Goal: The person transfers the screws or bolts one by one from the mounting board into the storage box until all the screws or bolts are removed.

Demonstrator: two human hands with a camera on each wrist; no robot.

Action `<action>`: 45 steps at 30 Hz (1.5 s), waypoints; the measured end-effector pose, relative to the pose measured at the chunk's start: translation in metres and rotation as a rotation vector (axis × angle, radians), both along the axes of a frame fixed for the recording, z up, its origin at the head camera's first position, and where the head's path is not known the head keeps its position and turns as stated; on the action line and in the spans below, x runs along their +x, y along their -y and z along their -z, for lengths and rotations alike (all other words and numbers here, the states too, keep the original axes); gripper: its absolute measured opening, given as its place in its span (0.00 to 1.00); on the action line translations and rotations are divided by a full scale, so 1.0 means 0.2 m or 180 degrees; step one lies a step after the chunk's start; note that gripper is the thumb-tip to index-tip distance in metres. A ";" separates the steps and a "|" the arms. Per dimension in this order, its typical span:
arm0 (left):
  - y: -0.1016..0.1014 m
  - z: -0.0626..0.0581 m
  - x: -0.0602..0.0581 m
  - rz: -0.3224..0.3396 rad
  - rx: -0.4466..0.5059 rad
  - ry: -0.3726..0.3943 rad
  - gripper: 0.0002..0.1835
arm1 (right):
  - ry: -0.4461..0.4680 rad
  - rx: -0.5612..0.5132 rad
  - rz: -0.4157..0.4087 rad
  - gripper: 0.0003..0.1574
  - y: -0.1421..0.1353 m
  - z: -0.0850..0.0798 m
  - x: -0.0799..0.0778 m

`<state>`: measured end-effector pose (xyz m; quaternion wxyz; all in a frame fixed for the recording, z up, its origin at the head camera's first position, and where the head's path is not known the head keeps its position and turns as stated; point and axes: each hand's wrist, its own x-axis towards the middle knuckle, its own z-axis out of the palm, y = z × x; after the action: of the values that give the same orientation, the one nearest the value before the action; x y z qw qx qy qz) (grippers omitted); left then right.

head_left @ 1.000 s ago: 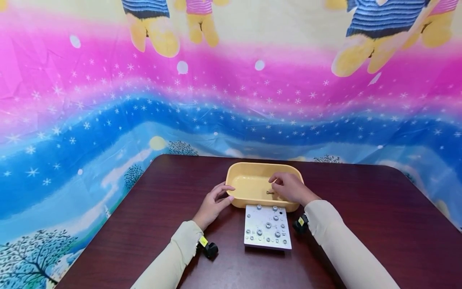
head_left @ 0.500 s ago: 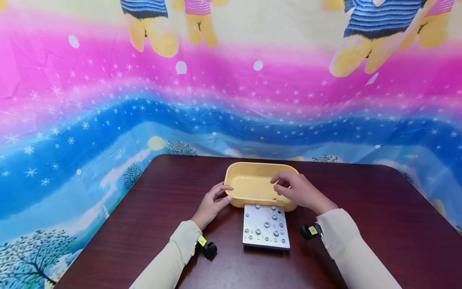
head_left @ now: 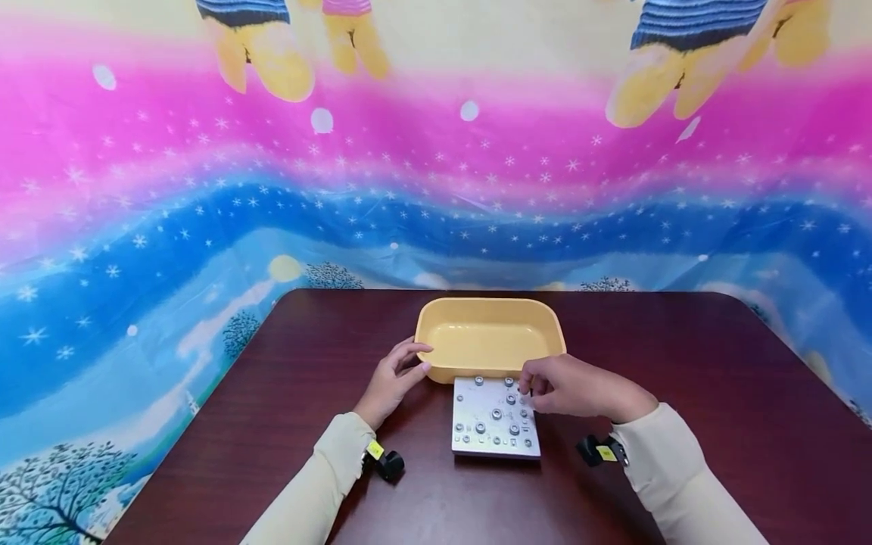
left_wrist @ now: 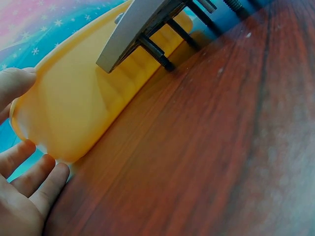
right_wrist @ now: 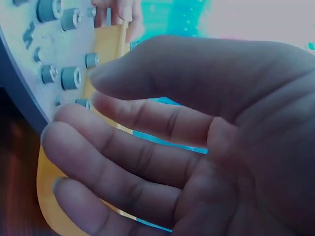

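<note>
My left hand [head_left: 391, 382] holds the left front corner of a yellow tray [head_left: 436, 373]. In the left wrist view its thumb [left_wrist: 17, 83] lies against the rim, and the other fingers reach round the end. My right hand [head_left: 568, 387] is over the back right corner of a silver metal plate [head_left: 473, 446], thumb and fingertips brought close together. A small bolt seen there earlier is hidden by these fingers. Several socket-head bolts [right_wrist: 71, 78] stand in the plate. Their threaded shanks [left_wrist: 157, 51] stick out below it in the left wrist view.
The plate's back edge meets the tray's front wall. Dark red-brown table [head_left: 327, 333] surrounds both, and a printed cloth [head_left: 409, 174] hangs behind. Each wrist wears a small black camera [head_left: 390, 465].
The right hand has come out of the tray, toward me, to the plate's back right corner, with the small bolt. The left hand keeps its place at the tray. The head view shifts slightly.
</note>
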<state>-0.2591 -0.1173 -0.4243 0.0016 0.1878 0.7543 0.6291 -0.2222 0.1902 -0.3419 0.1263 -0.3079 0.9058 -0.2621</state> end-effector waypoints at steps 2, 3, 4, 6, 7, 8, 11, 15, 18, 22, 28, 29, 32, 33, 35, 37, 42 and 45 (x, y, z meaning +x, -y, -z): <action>0.00 -0.01 0.00 -0.0011 0.0017 -0.0010 0.18 | -0.0020 -0.0013 -0.0061 0.04 0.01 0.00 0.00; 0.00 -0.01 0.00 -0.0012 0.0013 -0.0004 0.18 | -0.0026 -0.0012 -0.0090 0.04 0.01 0.00 0.01; 0.00 -0.01 0.00 -0.0007 0.0018 -0.0008 0.18 | -0.0023 -0.0002 -0.0106 0.03 0.02 0.00 0.01; 0.00 -0.01 -0.01 0.0000 0.0015 -0.0007 0.18 | -0.0011 0.0054 -0.0084 0.04 0.03 0.00 0.02; 0.00 -0.01 -0.01 0.0005 0.0016 -0.0005 0.18 | -0.0015 0.0088 -0.0066 0.05 0.03 0.00 0.02; 0.00 0.00 -0.01 0.0001 0.0013 -0.0006 0.18 | -0.0020 0.0111 -0.0050 0.05 0.04 0.00 0.02; 0.00 0.00 -0.01 -0.0035 0.0006 -0.0020 0.18 | 0.0019 0.0154 -0.0034 0.07 0.05 0.01 0.03; -0.01 0.01 -0.01 -0.0078 -0.0003 -0.0057 0.17 | 0.0118 0.0170 -0.0012 0.08 0.06 0.03 0.04; -0.01 0.01 -0.01 -0.0071 0.0013 -0.0056 0.17 | 0.0087 0.0191 -0.0010 0.10 0.07 0.04 0.04; 0.00 0.01 -0.01 -0.0021 0.0022 0.0009 0.18 | 0.0081 0.0254 0.0048 0.10 0.08 0.05 0.04; -0.01 0.01 0.00 -0.0007 0.0021 0.0012 0.18 | 0.0039 0.0396 0.0217 0.11 0.09 0.06 0.05; -0.01 0.01 0.00 -0.0011 0.0022 0.0004 0.18 | -0.0010 0.0426 0.0226 0.11 0.10 0.06 0.05; -0.01 0.01 -0.01 -0.0025 0.0012 -0.0009 0.19 | -0.0125 0.0495 0.0249 0.12 0.10 0.06 0.06; -0.01 0.01 -0.01 -0.0027 0.0003 -0.0004 0.19 | -0.0140 0.0508 0.0261 0.13 0.10 0.06 0.06; -0.01 0.01 0.00 -0.0032 -0.0015 0.0015 0.19 | -0.0145 0.0510 0.0283 0.13 0.10 0.06 0.06; -0.01 0.01 0.00 -0.0038 -0.0037 0.0030 0.19 | -0.0131 0.0498 0.0304 0.14 0.10 0.06 0.06; -0.01 0.01 0.00 -0.0043 -0.0035 0.0005 0.18 | -0.0157 0.0493 0.0323 0.14 0.10 0.07 0.06; -0.01 0.01 0.00 -0.0044 -0.0033 -0.0010 0.19 | -0.0168 0.0520 0.0347 0.14 0.10 0.07 0.06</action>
<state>-0.2588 -0.1155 -0.4269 -0.0029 0.1835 0.7589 0.6249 -0.2106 0.1694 -0.3553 0.1126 -0.2537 0.9426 -0.1857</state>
